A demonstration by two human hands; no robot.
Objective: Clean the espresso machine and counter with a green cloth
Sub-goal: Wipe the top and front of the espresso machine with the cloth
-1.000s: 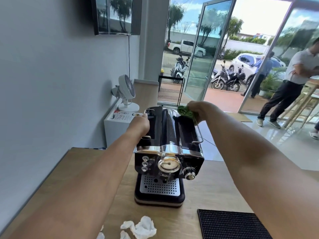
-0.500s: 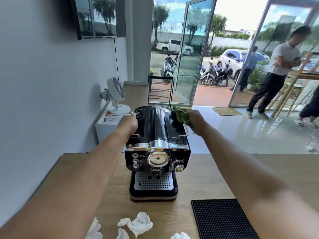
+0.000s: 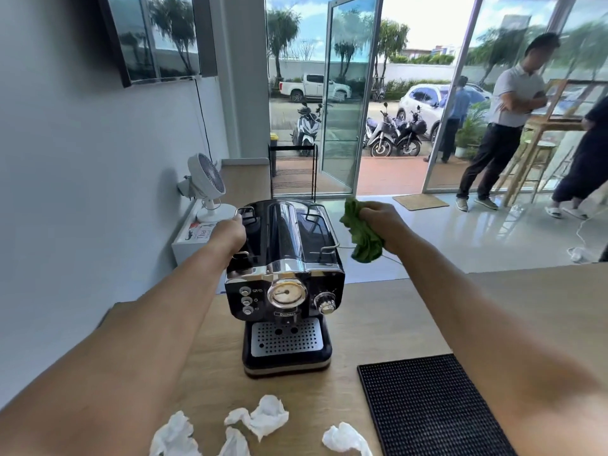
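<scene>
A black and chrome espresso machine [image 3: 286,274] stands on the wooden counter [image 3: 378,320], its round gauge and knobs facing me. My left hand [image 3: 230,233] rests against the machine's upper left side, fingers curled at the chrome rail there. My right hand [image 3: 381,222] grips a crumpled green cloth [image 3: 362,232], held in the air just off the machine's right side, apart from the casing.
Several crumpled white tissues [image 3: 263,419] lie on the near counter. A black rubber mat [image 3: 427,406] sits at the front right. A white fan [image 3: 207,189] stands on a white box by the left wall. People stand near the open glass doors at the far right.
My right hand has carried the green cloth off the machine's top to the right, clear of the casing. My left hand stays on the left side. The camera has tilted back.
</scene>
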